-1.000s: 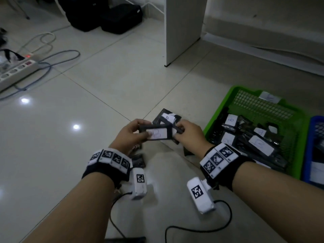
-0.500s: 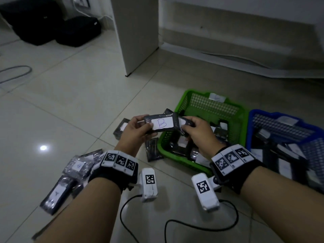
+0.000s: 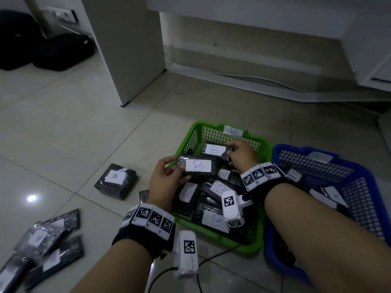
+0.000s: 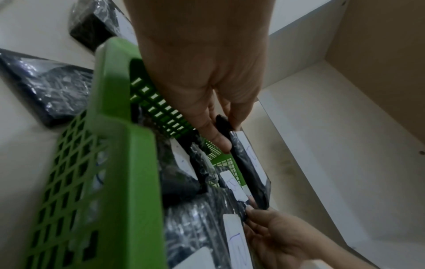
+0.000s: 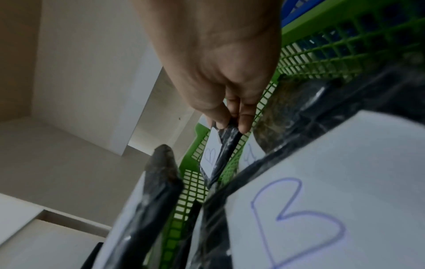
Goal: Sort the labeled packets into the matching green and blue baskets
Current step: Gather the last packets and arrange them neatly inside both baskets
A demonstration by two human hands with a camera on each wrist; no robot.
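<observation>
Left hand: thumb on top and fingers curled beneath pinch the near end of a black packet with a white label marked B, held level over the near-left rim of the green basket.

Right hand: fingers and thumb nip the end of a second B packet, held over the far part of the same basket (the right wrist view shows it edge-on against the mesh wall).

Green basket: on the floor, already heaped with black packets, several showing B labels; a B tag sits on its far rim.

Blue basket: just right of the green one, rims side by side, holding packets whose labels are too blurred to read; a white tag on its far rim, unreadable.

Floor, left of the green basket: a small stack of packets with a B label on top, apart from the basket.

Further left and nearer: a loose pile of packets, labels not legible.

Wrists: both carry bands with black-and-white markers.

Far left: dark bags by the wall.
</observation>
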